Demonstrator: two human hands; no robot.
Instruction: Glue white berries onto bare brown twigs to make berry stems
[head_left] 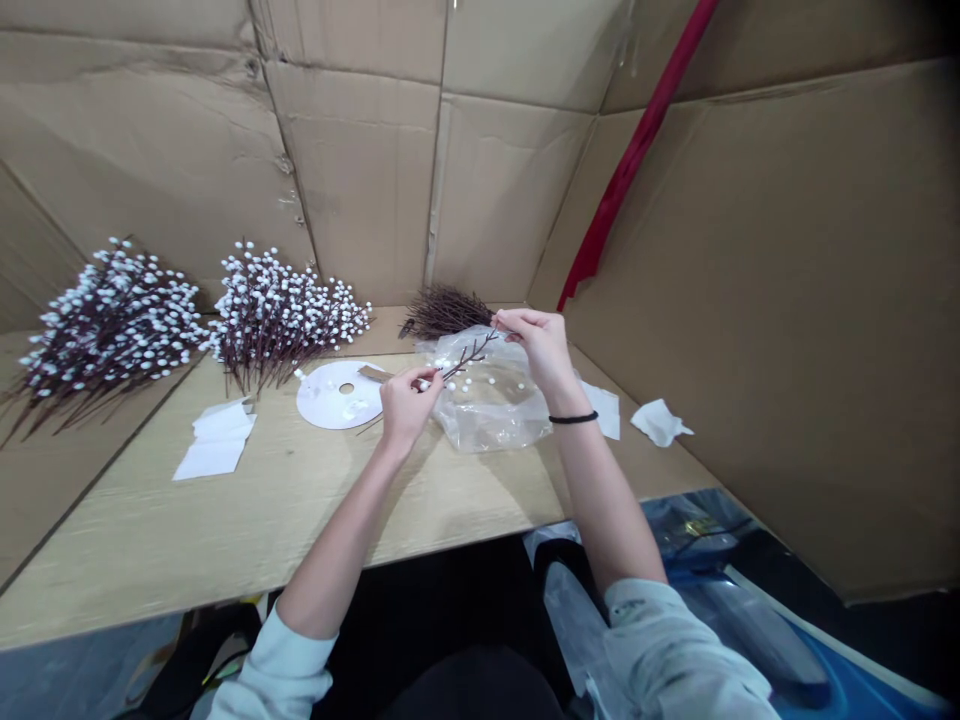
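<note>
A thin brown twig [469,355] stretches between my two hands above the wooden table [225,520]. My left hand [405,400] pinches its lower end, where a small white bead sits at the fingertips. My right hand [541,345], a black band on its wrist, pinches the twig's upper tip. Under the hands lies a clear plastic bag [491,405] with several loose white beads in it. A heap of bare brown twigs [444,312] lies just behind the bag.
Two bunches of finished beaded branches [281,315] [109,320] lie at the back left. A white disc [337,395] and white paper pieces [217,440] [660,420] rest on the table. Cardboard walls [750,300] enclose the bench; a red strip [630,160] runs up the corner.
</note>
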